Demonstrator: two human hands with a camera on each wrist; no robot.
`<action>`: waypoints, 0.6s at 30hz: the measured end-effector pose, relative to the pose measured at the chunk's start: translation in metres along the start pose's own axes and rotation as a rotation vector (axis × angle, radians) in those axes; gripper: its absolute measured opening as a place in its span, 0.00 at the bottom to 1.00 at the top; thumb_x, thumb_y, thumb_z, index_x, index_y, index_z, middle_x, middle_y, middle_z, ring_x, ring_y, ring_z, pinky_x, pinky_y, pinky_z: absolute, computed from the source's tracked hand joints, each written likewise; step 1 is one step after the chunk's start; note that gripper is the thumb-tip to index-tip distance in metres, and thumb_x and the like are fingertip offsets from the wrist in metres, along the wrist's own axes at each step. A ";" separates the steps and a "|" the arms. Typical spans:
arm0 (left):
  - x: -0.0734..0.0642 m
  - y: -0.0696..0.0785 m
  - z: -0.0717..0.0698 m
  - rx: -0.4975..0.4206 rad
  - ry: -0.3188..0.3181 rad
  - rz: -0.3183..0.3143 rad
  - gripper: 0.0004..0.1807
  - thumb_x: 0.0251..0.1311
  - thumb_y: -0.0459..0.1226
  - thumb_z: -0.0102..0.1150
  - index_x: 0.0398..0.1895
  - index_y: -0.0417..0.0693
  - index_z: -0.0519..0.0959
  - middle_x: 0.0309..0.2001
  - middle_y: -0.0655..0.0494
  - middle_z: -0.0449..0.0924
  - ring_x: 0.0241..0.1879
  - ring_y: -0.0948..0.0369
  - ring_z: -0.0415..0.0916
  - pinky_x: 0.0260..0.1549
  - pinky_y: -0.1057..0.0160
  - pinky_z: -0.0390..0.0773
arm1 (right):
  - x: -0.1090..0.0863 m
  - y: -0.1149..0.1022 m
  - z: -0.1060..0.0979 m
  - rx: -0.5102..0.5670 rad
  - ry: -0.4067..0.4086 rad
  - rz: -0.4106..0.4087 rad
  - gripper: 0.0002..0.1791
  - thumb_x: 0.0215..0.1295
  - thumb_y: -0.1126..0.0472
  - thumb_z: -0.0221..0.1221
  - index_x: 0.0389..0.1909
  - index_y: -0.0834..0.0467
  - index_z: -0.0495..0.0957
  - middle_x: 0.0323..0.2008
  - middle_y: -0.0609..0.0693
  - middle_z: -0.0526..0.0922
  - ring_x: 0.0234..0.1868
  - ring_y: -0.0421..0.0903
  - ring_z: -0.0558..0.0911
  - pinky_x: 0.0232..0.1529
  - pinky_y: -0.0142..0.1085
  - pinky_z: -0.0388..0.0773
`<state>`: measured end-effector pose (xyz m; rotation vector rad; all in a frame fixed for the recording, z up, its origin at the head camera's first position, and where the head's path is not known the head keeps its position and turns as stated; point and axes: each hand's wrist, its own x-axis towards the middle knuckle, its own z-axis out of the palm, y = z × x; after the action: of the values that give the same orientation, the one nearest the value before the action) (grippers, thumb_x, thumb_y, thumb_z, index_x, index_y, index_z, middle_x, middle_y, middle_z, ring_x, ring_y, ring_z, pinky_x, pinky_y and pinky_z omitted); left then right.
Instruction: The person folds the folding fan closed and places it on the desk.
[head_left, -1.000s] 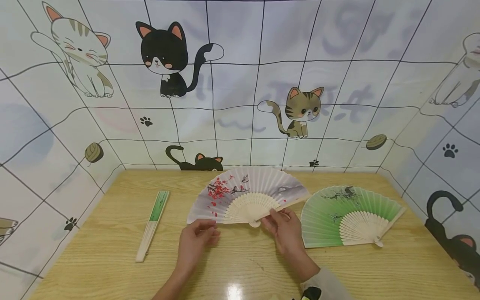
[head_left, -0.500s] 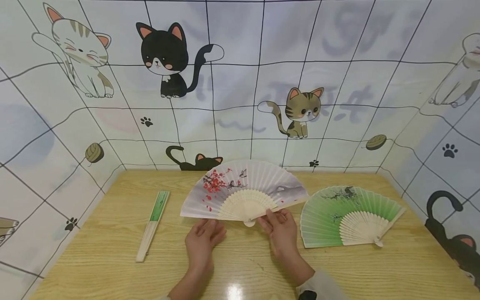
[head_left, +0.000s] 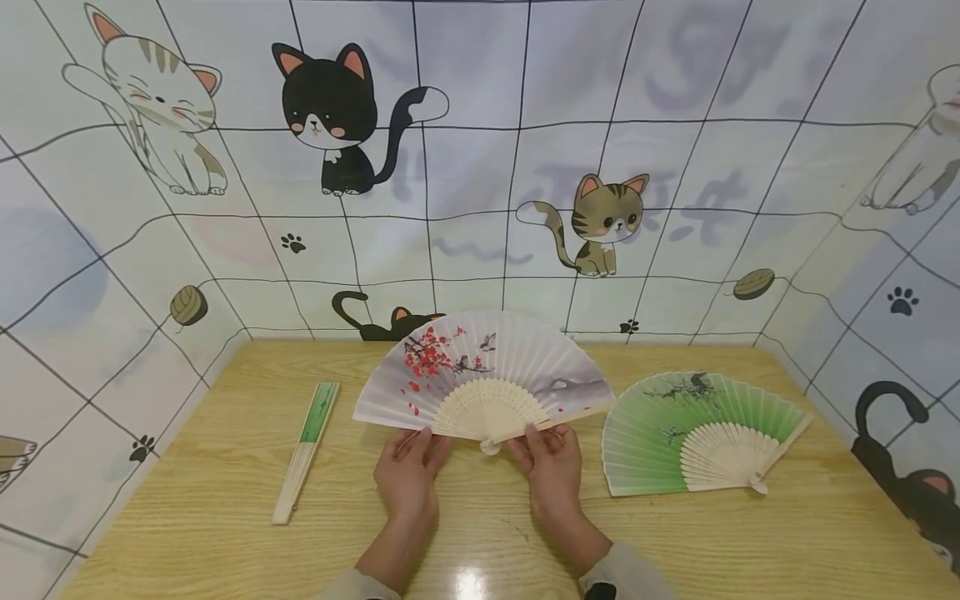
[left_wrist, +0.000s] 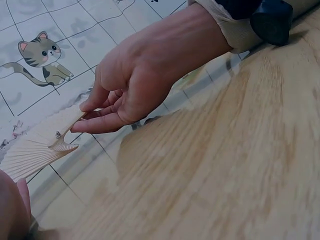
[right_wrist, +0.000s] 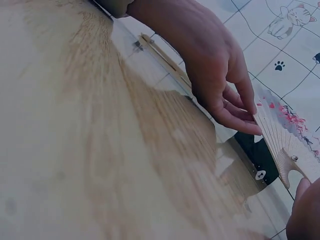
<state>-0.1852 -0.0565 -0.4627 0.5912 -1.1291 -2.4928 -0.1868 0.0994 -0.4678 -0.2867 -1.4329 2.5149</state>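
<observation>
An open folding fan [head_left: 517, 358] with a pale grey-lilac leaf, red blossoms and light wooden ribs is held spread above the table. My left hand [head_left: 407, 479] pinches its lower left edge between thumb and fingers. On the other side of the pivot, my right hand [head_left: 555, 477] pinches the lower right guard stick. In the left wrist view, the right hand [left_wrist: 135, 77] grips the wooden edge near the rivet. From the right wrist, the left hand [right_wrist: 215, 70] shows thumb and fingertips on the opposite edge. The fan's back is hidden in the head view.
A green folding fan [head_left: 652, 442] lies spread on the wooden table [head_left: 225, 467] to the right. At the left lies a closed green fan [head_left: 303, 458] with pale sticks. A white cloth with cat drawings [head_left: 480, 167] encloses the back and sides.
The lilac fan has shifted a little left and tilted up. My left hand has moved inward along its lower edge and now pinches it; the right hand has moved slightly left.
</observation>
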 end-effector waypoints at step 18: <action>0.010 -0.006 -0.006 -0.006 -0.076 0.101 0.12 0.58 0.24 0.61 0.42 0.29 0.72 0.33 0.44 0.77 0.34 0.53 0.81 0.38 0.49 0.84 | -0.002 0.006 -0.002 -0.066 -0.008 -0.041 0.12 0.70 0.70 0.52 0.47 0.68 0.59 0.40 0.58 0.69 0.37 0.49 0.81 0.46 0.43 0.82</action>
<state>-0.1912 -0.0614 -0.4733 0.4307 -1.1489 -2.4497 -0.1845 0.0980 -0.4738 -0.2567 -1.5108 2.4426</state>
